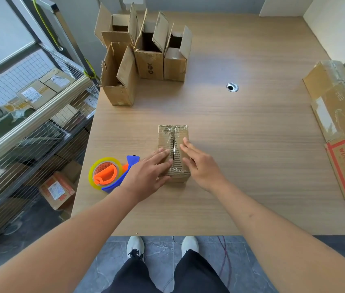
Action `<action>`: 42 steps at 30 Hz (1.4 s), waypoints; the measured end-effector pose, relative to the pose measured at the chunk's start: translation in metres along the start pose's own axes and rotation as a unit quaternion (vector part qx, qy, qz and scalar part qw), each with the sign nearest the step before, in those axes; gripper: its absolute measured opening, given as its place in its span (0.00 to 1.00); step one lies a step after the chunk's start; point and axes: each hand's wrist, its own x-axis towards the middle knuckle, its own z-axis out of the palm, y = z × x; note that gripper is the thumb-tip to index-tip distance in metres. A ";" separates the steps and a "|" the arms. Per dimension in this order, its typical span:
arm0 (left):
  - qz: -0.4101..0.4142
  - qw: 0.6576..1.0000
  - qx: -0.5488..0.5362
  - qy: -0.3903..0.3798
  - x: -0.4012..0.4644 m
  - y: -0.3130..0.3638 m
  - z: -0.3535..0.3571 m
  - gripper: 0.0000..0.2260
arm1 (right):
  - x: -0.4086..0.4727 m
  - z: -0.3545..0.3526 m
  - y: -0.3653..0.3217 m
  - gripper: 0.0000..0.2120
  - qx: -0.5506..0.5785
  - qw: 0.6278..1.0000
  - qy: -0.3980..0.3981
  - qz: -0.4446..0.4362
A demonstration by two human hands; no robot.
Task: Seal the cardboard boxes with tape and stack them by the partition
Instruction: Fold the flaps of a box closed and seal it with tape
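Hands lie flat with straight fingers on the small box (173, 144), left hand (146, 174) and right hand (201, 163) each beside its middle seam. Tape roll (103, 172) sits just left of the left hand.

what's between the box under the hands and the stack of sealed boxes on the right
Nothing visible: only bare table lies between the taped box and the stacked boxes. The tape dispenser sits on the opposite side.

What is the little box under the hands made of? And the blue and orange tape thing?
The small box looks like brown corrugated cardboard, with shiny clear tape wrinkled along its top seam. The tape dispenser seems smooth, bright plastic, holding a glossy, yellowish see-through tape roll.
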 end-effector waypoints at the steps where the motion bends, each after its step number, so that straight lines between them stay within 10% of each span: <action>1: 0.000 1.000 -0.005 0.005 -0.001 -0.001 0.002 0.21 | -0.003 -0.001 0.001 0.28 -0.005 1.000 -0.011 -0.001; 12: 0.004 0.999 -0.005 0.038 -0.006 -0.003 0.012 0.20 | -0.025 0.020 0.009 0.36 -0.214 0.975 -0.005 -0.063; 28: -0.060 0.997 0.045 -0.016 0.017 0.031 0.014 0.24 | -0.051 0.038 -0.005 0.28 0.018 0.950 0.236 0.204; 37: -0.047 0.997 0.045 -0.040 0.018 0.032 0.008 0.27 | -0.050 0.076 -0.027 0.43 0.105 0.972 0.155 0.143; 42: -0.010 0.996 0.031 -0.079 0.015 0.018 -0.005 0.29 | -0.059 0.049 -0.011 0.32 0.051 0.963 0.231 0.133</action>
